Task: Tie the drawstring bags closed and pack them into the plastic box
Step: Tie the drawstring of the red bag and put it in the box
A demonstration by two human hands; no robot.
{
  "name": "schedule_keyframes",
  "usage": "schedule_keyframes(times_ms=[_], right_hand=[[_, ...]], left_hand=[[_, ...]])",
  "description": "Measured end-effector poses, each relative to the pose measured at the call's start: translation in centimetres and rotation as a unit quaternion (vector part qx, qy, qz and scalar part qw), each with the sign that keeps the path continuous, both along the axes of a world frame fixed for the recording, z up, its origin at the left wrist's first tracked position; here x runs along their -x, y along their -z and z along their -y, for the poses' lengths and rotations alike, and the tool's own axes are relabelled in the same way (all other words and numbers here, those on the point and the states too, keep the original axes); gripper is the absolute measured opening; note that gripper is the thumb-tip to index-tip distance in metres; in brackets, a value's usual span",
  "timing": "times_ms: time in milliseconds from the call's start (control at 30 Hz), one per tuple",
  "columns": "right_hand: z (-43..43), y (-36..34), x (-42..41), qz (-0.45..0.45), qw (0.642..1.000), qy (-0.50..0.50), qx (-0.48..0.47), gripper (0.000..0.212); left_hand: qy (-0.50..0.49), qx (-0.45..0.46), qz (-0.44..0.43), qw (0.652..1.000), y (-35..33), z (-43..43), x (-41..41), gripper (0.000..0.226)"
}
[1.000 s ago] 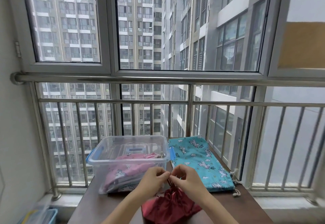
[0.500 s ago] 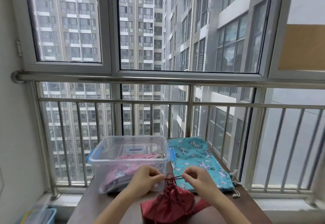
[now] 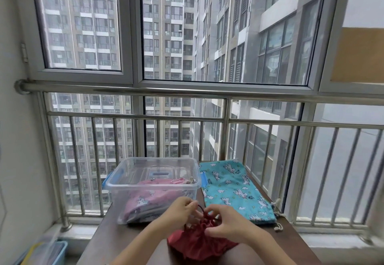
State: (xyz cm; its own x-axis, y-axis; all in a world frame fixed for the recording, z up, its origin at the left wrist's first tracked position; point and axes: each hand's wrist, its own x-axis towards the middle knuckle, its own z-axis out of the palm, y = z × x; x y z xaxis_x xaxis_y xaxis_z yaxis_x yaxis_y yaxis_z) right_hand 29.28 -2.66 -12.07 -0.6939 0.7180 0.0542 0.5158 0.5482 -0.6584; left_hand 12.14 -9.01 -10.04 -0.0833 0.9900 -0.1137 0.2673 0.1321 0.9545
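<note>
At a balcony tabletop (image 3: 116,242), pinching red bag (image 3: 197,244) cord (image 3: 201,208) with fingers of left hand (image 3: 178,210) and right hand (image 3: 228,221); box (image 3: 124,185), blue bag (image 3: 230,190) behind.

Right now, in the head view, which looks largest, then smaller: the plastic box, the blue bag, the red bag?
1. clear plastic box
2. blue unicorn drawstring bag
3. red drawstring bag; it is bunched up and nearest the camera, so its real size is unsure.

Both forearms enter from bottom edge, converging twd ctr; L hand (image 3: 180,210) and R hand (image 3: 227,224) close together, backs up, fingers curled inward, each pinching the red drawstring (image 3: 202,212) btwn them.
</note>
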Motion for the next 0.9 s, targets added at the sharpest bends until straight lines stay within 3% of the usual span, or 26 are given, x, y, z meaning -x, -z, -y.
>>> schedule_keyframes(times_ms=[133, 267, 367, 433, 533, 667, 767, 833, 900], right_hand=[[-1.1, -2.4, -0.2, -0.087, 0.995, 0.043, -0.022, 0.016], [-1.9, -7.2, 0.1, -0.236, 0.969, 0.067, -0.009, 0.021], [-2.5, -10.8, 1.1, -0.300, 0.952, 0.055, 0.004, 0.019], [-2.8, -12.9, 2.1, -0.329, 0.943, 0.044, 0.001, 0.019], [-2.9, -15.5, 3.7, -0.378, 0.925, 0.025, 0.019, 0.027], [-3.0, -17.5, 6.0, -0.443, 0.895, 0.005, 0.062, 0.033], [-3.1, -18.1, 7.5, -0.454, 0.889, -0.008, 0.063, 0.033], [-3.5, -18.1, 8.3, -0.452, 0.889, -0.010, 0.066, 0.034], [-4.3, -17.6, 9.2, -0.436, 0.898, -0.007, 0.063, 0.035]], left_hand=[[-0.022, -0.003, 0.069, 0.997, 0.0, -0.3, 0.3, 0.031], [-0.010, 0.008, 0.058, 0.998, -0.8, -0.3, 0.2, 0.048], [0.019, 0.022, 0.156, 0.987, -1.1, -0.8, -0.1, 0.052], [0.046, 0.061, 0.252, 0.965, -1.9, -1.3, -0.4, 0.061], [0.097, 0.087, 0.409, 0.903, -3.6, -2.3, -0.2, 0.075], [0.115, 0.052, 0.555, 0.822, -5.7, -3.6, 1.7, 0.058], [0.061, 0.003, 0.609, 0.791, -7.5, -4.2, 4.1, 0.043], [0.009, -0.028, 0.577, 0.816, -8.6, -4.1, 6.0, 0.030], [-0.047, -0.055, 0.491, 0.868, -9.5, -3.9, 8.2, 0.022]])
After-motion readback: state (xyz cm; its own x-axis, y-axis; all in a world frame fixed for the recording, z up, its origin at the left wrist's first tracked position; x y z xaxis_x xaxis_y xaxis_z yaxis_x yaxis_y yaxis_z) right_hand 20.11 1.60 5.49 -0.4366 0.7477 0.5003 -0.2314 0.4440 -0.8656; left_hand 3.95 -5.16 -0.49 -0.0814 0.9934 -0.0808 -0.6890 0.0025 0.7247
